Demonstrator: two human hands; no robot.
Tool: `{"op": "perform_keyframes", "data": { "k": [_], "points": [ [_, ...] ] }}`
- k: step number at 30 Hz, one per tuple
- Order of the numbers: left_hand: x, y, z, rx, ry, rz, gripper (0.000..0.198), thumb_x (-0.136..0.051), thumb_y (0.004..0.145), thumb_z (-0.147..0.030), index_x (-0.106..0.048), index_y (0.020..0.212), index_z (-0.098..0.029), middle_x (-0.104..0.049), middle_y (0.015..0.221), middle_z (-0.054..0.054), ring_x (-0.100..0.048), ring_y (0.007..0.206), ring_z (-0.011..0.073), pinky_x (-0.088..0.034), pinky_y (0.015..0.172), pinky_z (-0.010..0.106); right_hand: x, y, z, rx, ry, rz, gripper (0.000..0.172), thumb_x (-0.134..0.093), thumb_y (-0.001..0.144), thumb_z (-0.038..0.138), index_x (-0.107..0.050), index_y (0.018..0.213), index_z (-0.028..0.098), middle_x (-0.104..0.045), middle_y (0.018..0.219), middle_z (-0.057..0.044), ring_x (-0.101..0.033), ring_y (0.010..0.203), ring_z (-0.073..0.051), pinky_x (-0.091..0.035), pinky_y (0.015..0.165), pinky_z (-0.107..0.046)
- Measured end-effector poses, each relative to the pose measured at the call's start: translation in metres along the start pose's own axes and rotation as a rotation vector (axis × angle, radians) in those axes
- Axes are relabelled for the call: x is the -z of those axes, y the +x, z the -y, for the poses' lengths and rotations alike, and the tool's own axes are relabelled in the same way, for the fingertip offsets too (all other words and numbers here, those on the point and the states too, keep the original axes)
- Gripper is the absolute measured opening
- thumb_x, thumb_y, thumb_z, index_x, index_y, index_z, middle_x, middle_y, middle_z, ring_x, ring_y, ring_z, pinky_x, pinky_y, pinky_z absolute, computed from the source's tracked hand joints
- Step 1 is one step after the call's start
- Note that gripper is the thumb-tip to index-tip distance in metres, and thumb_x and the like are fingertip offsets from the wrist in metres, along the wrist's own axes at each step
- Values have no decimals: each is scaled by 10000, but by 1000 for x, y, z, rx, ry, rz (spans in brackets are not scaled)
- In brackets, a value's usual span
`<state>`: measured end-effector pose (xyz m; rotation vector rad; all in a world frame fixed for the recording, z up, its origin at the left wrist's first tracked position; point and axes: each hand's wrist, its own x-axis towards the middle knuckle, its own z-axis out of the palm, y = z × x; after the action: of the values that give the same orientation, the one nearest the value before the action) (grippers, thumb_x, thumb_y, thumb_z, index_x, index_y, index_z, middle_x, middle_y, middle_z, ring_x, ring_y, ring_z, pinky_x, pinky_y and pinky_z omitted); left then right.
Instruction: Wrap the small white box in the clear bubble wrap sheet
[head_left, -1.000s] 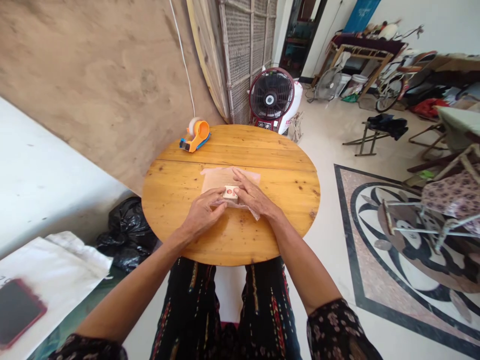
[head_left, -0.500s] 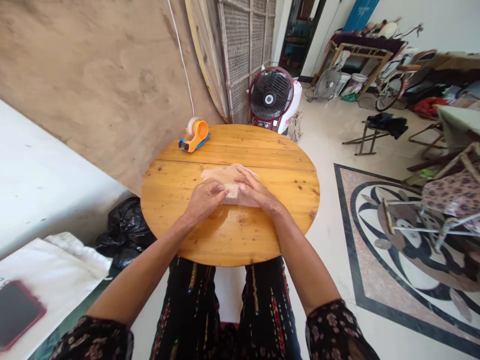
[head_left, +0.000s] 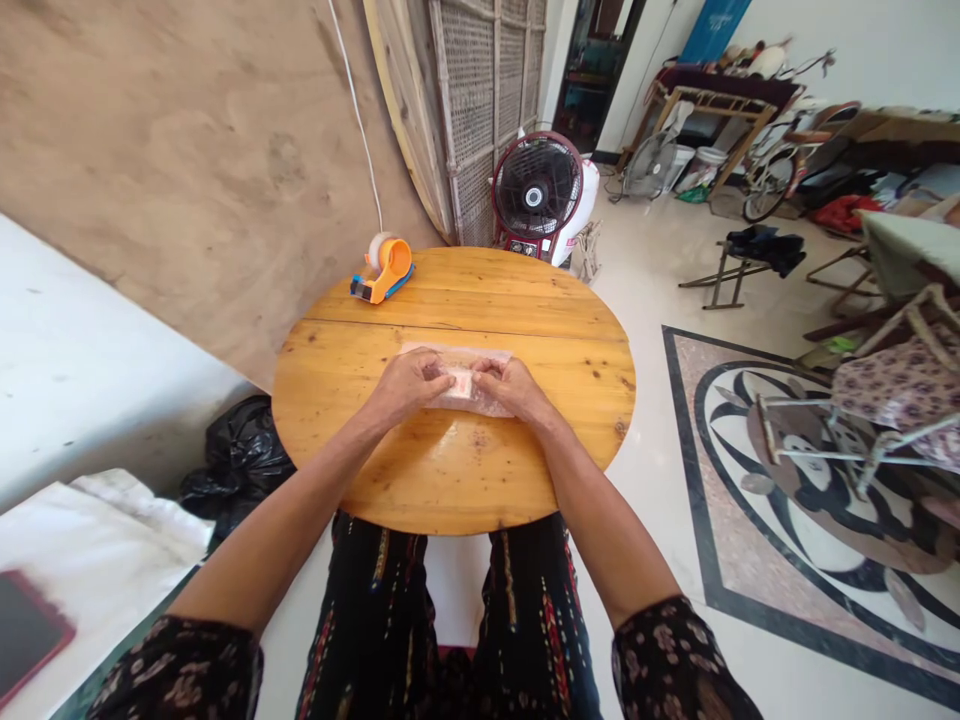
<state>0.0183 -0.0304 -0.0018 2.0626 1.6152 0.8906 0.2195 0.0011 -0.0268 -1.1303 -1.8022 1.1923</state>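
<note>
On the round wooden table (head_left: 525,300) lies a thin, pale translucent wrapping sheet (head_left: 459,355), folded over a small pale block (head_left: 460,383) that shows between my hands. My left hand (head_left: 407,384) grips the left side of the wrapped block, fingers curled onto the sheet. My right hand (head_left: 512,386) pinches the right side in the same way. Both hands rest on the tabletop near its middle. Most of the block is hidden by the sheet and my fingers.
An orange tape dispenser (head_left: 382,269) sits at the table's far left edge. A red and black fan (head_left: 537,195) stands behind the table. A black plastic bag (head_left: 236,466) lies on the floor at left. Furniture and a bicycle crowd the far right.
The sheet, spread flat behind the block a second ago, is now folded over it. Both hands closed in from flat on the sheet to gripping the block's two sides.
</note>
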Motion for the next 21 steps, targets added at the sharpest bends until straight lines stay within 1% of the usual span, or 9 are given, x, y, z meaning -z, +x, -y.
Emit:
{"op": "perform_keyframes", "data": {
  "k": [2,4,7,10,13,17,19,21],
  "points": [
    [-1,2,2,-6,-27,-3,241,-631,726,-417,-640,702,-178,-616,763,13,-565,703,154,-425,634,262,-1,0,-2,1,20,-24,175,-571,740,331,-624,720,165,-653,755,-7,-567,616,-122,-460,606,-246],
    [-1,2,3,-1,-99,1,235,-636,714,-411,-642,715,-176,-628,786,17,-568,709,151,-432,637,255,-1,1,-3,8,20,-37,153,-566,728,304,-614,678,168,-656,761,-9,-571,626,-122,-458,619,-244],
    [-3,1,2,72,-245,28,236,-636,702,-400,-612,686,-166,-619,734,3,-535,625,122,-402,560,227,0,2,-3,24,0,-41,153,-557,732,289,-612,651,171,-664,767,-11,-596,675,-137,-471,672,-254],
    [-5,-1,1,155,-323,35,253,-652,686,-399,-585,674,-156,-576,656,-15,-484,554,100,-346,493,207,0,3,-5,31,-41,-47,154,-556,736,284,-616,652,170,-672,769,-14,-609,698,-145,-477,684,-255],
    [-7,-3,1,205,-366,37,272,-660,684,-408,-567,678,-153,-529,595,-30,-438,512,88,-295,454,197,-1,4,-8,31,-81,-68,139,-569,729,283,-624,668,170,-674,761,-8,-599,674,-136,-472,646,-237],
    [-8,-4,2,232,-410,12,287,-669,678,-406,-526,653,-159,-484,553,-45,-395,486,75,-254,437,189,-2,4,-8,35,-104,-90,135,-574,732,276,-621,661,172,-677,759,-1,-583,634,-122,-468,618,-223],
    [-8,-4,1,231,-434,21,288,-670,679,-397,-505,641,-164,-469,545,-50,-382,482,70,-246,437,185,-2,3,-5,35,-126,-89,130,-573,739,264,-620,661,171,-676,738,-1,-584,628,-125,-466,611,-222],
    [-8,-4,1,229,-474,45,276,-670,678,-389,-511,655,-164,-486,562,-47,-400,491,72,-264,445,183,-2,2,0,33,-158,-88,117,-569,747,243,-625,673,171,-677,723,-2,-597,641,-133,-471,626,-228]
  ]
}}
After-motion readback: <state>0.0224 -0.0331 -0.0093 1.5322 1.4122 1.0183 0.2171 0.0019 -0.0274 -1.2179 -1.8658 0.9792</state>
